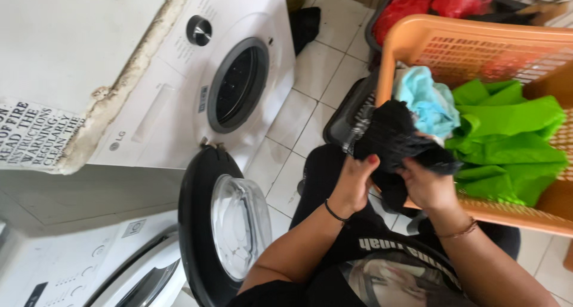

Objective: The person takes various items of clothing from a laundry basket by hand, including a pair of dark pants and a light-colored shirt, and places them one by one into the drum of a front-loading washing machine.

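Observation:
My left hand (353, 181) and my right hand (427, 186) both grip a black garment (394, 137) at the near rim of an orange laundry basket (477, 32). The garment hangs partly over the rim, bunched between my fingers. In the basket lie a light blue cloth (425, 101) and a bright green cloth (507, 143). A thin black band is on my left wrist, and a thin brown one on my right.
A white front-loading washing machine (179, 92) stands at the left with its round drum opening (239, 83) uncovered and its black-rimmed door (224, 223) swung open toward me. White floor tiles (310, 104) lie between. Red bags (439, 0) sit behind the basket.

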